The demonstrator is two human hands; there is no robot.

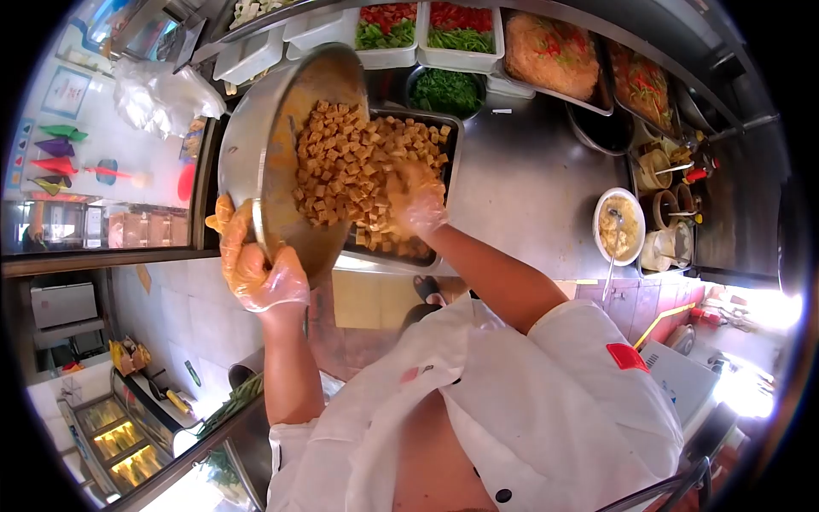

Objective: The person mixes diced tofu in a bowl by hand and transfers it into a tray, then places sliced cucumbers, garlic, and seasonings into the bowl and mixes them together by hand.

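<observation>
A large steel mixing bowl (pixel 243 145) is tipped on its side over a rectangular metal tray (pixel 455 141). Brown diced cubes (pixel 341 162), which look like tofu, run from the bowl into the tray. My left hand (pixel 256 264), in a clear plastic glove with orange-brown smears, is closed on the bowl's lower rim. Over the tray, my right hand (pixel 416 200) rests against the cubes, also gloved. Its fingers look stretched out among them, slightly blurred, and partly hidden.
Behind the tray stand white tubs of chopped red and green vegetables (pixel 461 38), a bowl of chopped greens (pixel 445 91), and a tray of orange-pink food (pixel 553 55). To the right are a white bowl (pixel 618 226) with a spoon and several seasoning containers (pixel 657 171).
</observation>
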